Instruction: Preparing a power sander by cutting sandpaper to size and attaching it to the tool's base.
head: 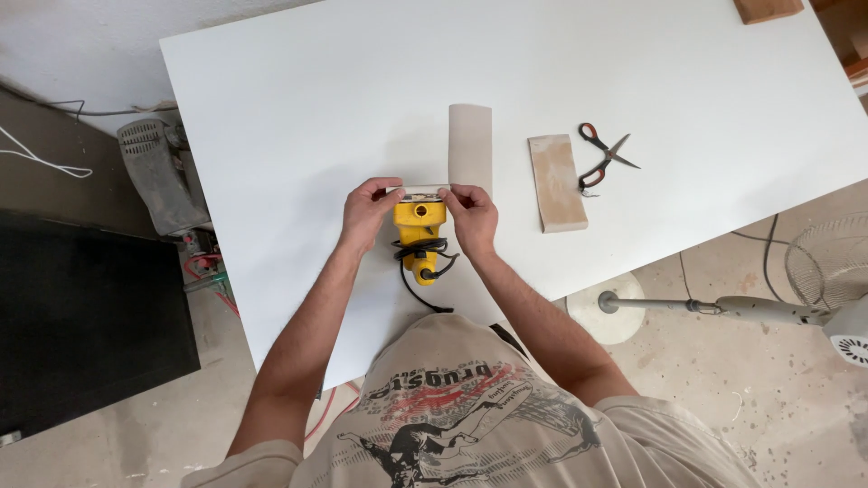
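A yellow power sander [421, 230] with a black cord lies on the white table [298, 117] in front of me. My left hand [368, 213] grips its front left corner. My right hand [472, 217] pinches the front right corner, where a strip of pale sandpaper [470, 145] runs from the sander's front edge away from me, flat on the table.
A used sandpaper sheet [557, 183] and red-and-black scissors [603, 158] lie to the right. A wooden block [767, 9] sits at the far right corner. A grey tool [158, 172] rests left of the table, and a pedestal fan [814, 298] stands on the floor at right.
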